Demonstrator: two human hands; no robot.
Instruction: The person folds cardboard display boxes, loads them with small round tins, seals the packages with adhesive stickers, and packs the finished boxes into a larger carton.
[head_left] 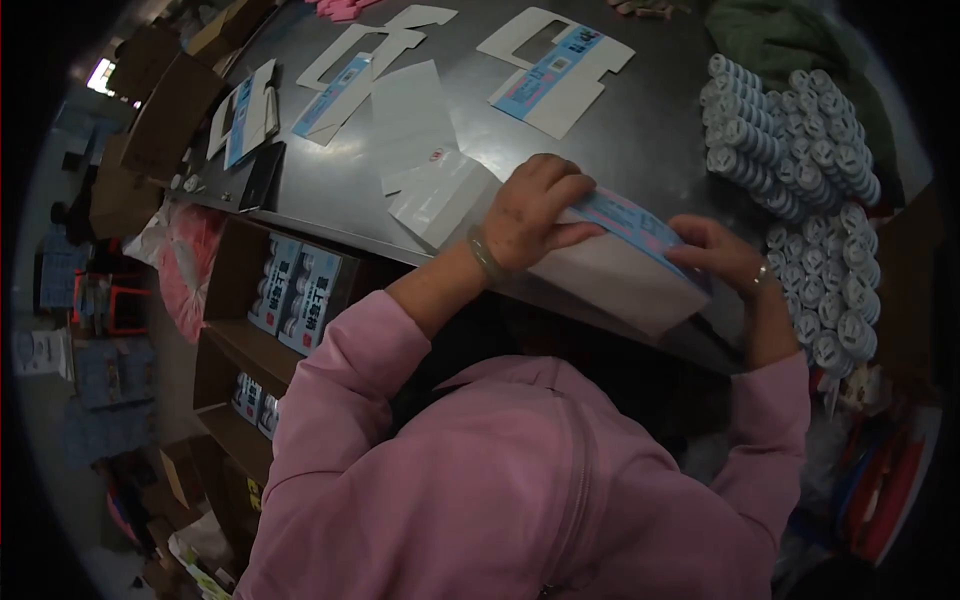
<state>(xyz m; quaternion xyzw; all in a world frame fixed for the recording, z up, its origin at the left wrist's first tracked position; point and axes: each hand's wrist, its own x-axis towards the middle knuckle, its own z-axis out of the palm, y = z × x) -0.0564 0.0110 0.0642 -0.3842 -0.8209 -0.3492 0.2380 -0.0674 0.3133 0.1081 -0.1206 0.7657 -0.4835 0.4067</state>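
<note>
A white paper carton [610, 275] with a blue and pink printed strip is between my hands at the table's front edge. My left hand [540, 212] grips its left end, fingers over the far side and thumb along the near face. My right hand [716, 254] pinches the right end of the printed strip. The carton's inside and underside are hidden from me. Beside my left wrist lies a white, partly glossy piece [440, 200], overlapping a plain white sheet [412, 115].
Flat cut-out cartons [565, 72] lie on the metal table [660, 125]. Stacks of white round-capped items [825, 290] rise at the right, near a green cloth [775, 45]. Below the table's left side, a brown cardboard box [250, 340] holds packed blue-and-white boxes [308, 300].
</note>
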